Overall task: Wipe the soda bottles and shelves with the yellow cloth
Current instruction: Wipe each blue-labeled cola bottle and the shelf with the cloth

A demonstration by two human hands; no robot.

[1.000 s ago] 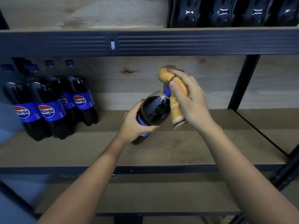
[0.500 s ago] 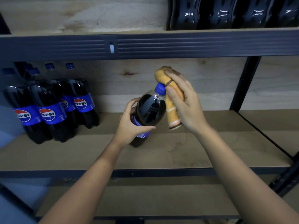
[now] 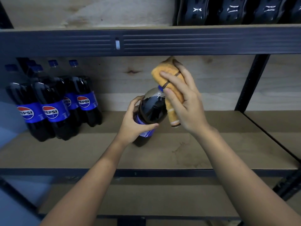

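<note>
The soda bottle is tilted over the middle shelf, its cap end leaning up and toward the right, its base low above or on the shelf board, which of the two cannot be told; the left hand grips the bottle round its labelled waist, thumb curled across the near side and fingers wrapped behind, so the dark shoulder and neck of the bottle stand clear above that grip; the right hand is just right of the bottle's neck, its fingers bent round the yellow cloth and pressing it against the cap and upper shoulder, the cloth folded into a thick roll that rises above the cap and hangs down beside the bottle's right flank to a striped hem; the cap itself shows only as a sliver of blue under the cloth; left of the bottle and well apart from it, a cluster of Pepsi bottles stands upright at the back of the same shelf, labels facing out; above the bottle runs the dark metal beam of the upper shelf, on which the bases of more dark bottles show, up and to the right; below the bottle's shelf a lower shelf board is visible.
</note>
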